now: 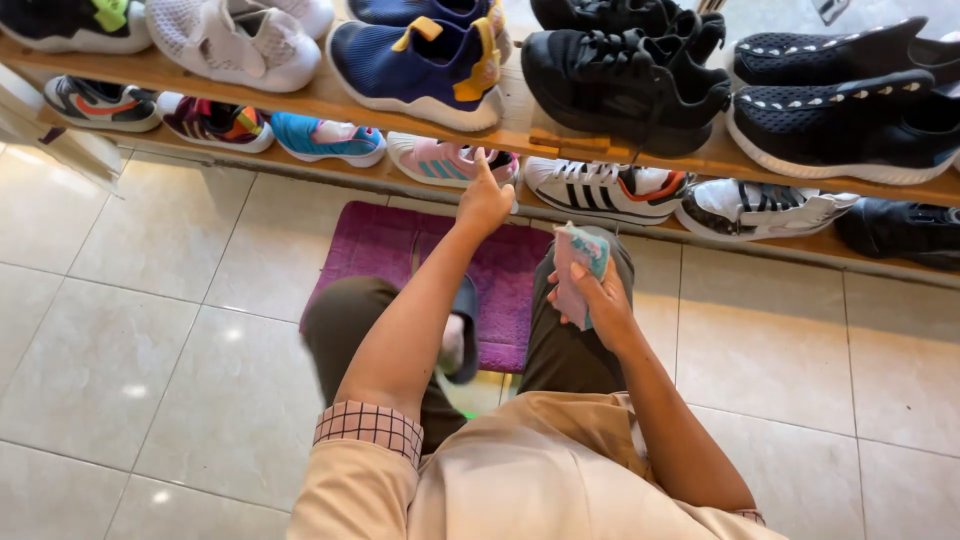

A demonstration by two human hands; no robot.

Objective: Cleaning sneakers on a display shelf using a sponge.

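My left hand point(484, 203) reaches forward to the lower wooden shelf point(570, 205), its fingers touching the pink and white child's shoe point(445, 161) that stands there. My right hand point(598, 292) is closed around a small pink and teal shoe point(578, 262), held upright above my right knee. Whether the left hand grips the shelf shoe I cannot tell.
Two wooden shelves hold several shoes: a blue and yellow one point(420, 60), black trainers point(625, 85), a white striped trainer point(605, 188), a white mesh one point(240, 42). A purple mat point(385, 245) lies on the tiled floor point(130, 330) under my knees.
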